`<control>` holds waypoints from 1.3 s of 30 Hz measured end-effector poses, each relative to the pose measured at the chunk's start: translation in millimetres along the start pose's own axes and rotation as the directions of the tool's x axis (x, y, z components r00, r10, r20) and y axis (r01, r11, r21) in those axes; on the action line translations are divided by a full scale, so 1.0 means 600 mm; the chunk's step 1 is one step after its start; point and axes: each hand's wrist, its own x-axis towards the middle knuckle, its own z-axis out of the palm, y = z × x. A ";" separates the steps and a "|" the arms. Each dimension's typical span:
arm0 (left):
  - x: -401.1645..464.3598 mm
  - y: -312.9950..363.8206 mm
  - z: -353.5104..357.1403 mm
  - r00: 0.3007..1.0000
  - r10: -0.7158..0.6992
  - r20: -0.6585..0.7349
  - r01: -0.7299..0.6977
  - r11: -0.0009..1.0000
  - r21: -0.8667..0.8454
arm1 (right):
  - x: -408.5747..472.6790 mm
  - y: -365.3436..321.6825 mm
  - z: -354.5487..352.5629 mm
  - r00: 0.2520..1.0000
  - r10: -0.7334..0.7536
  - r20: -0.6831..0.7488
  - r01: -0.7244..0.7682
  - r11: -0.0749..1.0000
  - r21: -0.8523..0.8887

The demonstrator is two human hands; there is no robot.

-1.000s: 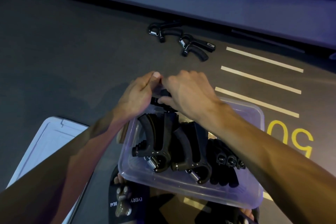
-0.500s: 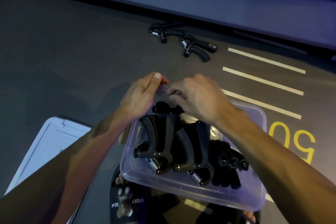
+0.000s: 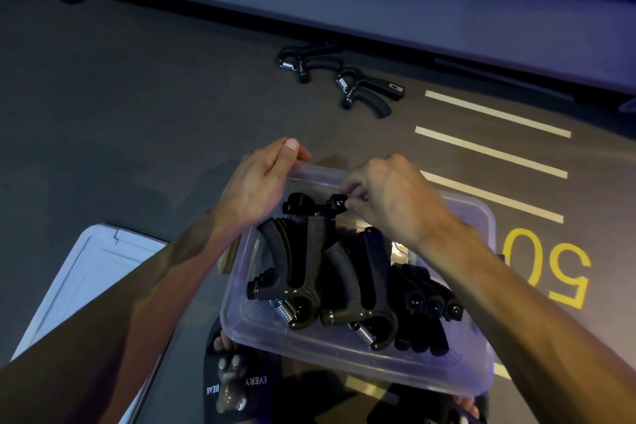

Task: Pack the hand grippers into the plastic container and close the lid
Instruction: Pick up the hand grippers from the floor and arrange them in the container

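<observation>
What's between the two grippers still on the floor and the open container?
Nothing visible. The two hand grippers lie on bare floor beyond the container, whose top is open; the lid lies off to its left. Both hands are at its far rim.

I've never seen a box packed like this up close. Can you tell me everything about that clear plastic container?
The plastic container is a clear, shallow rectangular tub with rounded corners and a raised rim. It sits open and tilted across the person's lap, above the dark floor. Several black hand grippers with metal springs lie inside it. The left hand grips its far rim; the right hand reaches inside, pinching a gripper's end. Its pale lid lies apart, to the left.
</observation>
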 end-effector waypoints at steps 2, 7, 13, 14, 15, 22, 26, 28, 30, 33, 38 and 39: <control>0.001 -0.001 0.001 1.000 0.000 0.001 0.000 1.000 0.008 | -0.007 0.005 0.006 0.999 -0.028 -0.040 0.030 0.999 0.041; 0.000 0.001 0.000 1.000 0.013 0.005 -0.013 0.999 0.034 | -0.030 0.013 0.033 0.989 0.052 -0.138 0.003 0.927 0.374; -0.001 0.002 0.000 1.000 0.001 0.016 -0.001 0.999 0.037 | -0.010 -0.008 0.056 0.981 0.012 -0.193 0.066 0.918 0.392; -0.001 0.001 0.000 1.000 0.004 0.014 -0.004 0.999 0.041 | -0.006 -0.007 0.056 0.981 0.011 -0.194 0.063 0.924 0.376; -0.001 0.001 0.000 1.000 0.006 0.010 -0.006 0.999 0.043 | -0.003 -0.006 0.055 0.981 0.006 -0.192 0.065 0.930 0.361; 0.001 -0.003 0.001 1.000 0.009 -0.002 -0.009 0.999 0.045 | -0.011 -0.002 0.041 0.988 -0.031 -0.149 0.074 0.953 0.293; -0.001 -0.002 -0.001 1.000 0.023 -0.004 -0.022 0.998 0.053 | -0.016 0.000 0.012 0.984 0.001 -0.176 0.051 0.955 0.292; -0.001 -0.003 -0.001 1.000 0.024 0.000 -0.024 0.998 0.063 | -0.014 0.005 -0.007 0.974 0.025 -0.224 0.058 0.932 0.358; 0.001 -0.003 0.000 1.000 0.014 0.016 -0.015 0.997 0.078 | 0.001 0.019 -0.025 0.957 0.060 -0.284 0.063 0.912 0.405; 0.002 -0.003 0.002 0.999 0.010 0.034 -0.013 0.997 0.072 | 0.049 0.055 -0.034 0.948 0.116 -0.297 0.007 0.924 0.383; 0.004 -0.001 0.002 0.999 0.029 0.029 -0.030 0.998 0.053 | 0.166 0.139 -0.014 0.972 0.233 -0.044 -0.230 0.972 0.050; 0.004 -0.002 0.002 0.999 0.019 0.037 -0.020 0.999 0.049 | 0.187 0.153 -0.008 0.966 0.257 0.012 -0.257 0.966 -0.026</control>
